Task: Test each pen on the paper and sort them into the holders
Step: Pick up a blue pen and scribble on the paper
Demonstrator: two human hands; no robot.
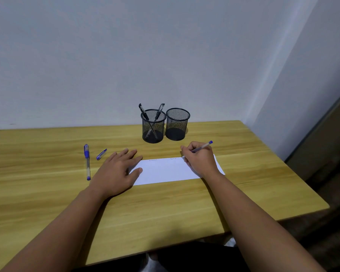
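Two black mesh holders stand at the far side of the surface [47, 193]: the left holder [153, 126] has two black pens [145, 114], the right holder [177, 124] none. The right hand [199, 160] pinches an uncapped blue pen [202, 147] on the white paper [165, 170], which the spread left hand [117, 169] pins flat. A capped blue pen [87, 161] and a loose cap [101, 154] lie at left.

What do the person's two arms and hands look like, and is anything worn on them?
Both forearms are bare up to the picture's edge: no sleeves in view. The left hand and right hand wear no gloves, and no rings, watch or bracelets are visible.

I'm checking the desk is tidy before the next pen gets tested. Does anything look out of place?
Only a loose blue pen cap lying on the table, beside a capped blue pen. It probably belongs to the pen in the right hand. Nothing spilled or damaged.
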